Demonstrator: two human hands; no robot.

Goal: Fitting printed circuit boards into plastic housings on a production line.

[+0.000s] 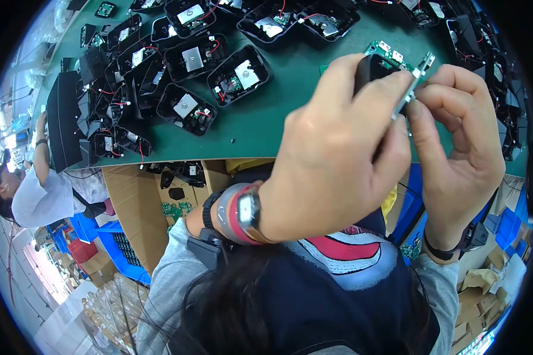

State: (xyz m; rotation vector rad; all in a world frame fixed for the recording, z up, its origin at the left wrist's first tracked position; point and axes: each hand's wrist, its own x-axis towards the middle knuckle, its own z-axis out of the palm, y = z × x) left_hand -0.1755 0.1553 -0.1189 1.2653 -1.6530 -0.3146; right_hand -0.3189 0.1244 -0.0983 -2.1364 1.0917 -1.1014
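Observation:
Both of my hands are raised over the near right part of the green table (266, 133). My left hand (337, 148) is closed around a thin circuit board (419, 74), seen nearly edge-on, with a metal connector at its upper end. A black plastic piece (366, 72) shows between my left fingers. Just beyond them is a green board with metal ports (391, 54); whether it is held too, I cannot tell. The thumb and forefinger of my right hand (459, 130) pinch at the thin board's near edge, the other fingers curled. My fingers hide the exact contact.
Several open black housings (240, 76) with wires and metal plates crowd the table's far and left side. More black parts (497, 65) lie at the right. A cardboard box (127, 198) with boards stands below the table edge. At far left, another person (47, 189) reaches toward the table.

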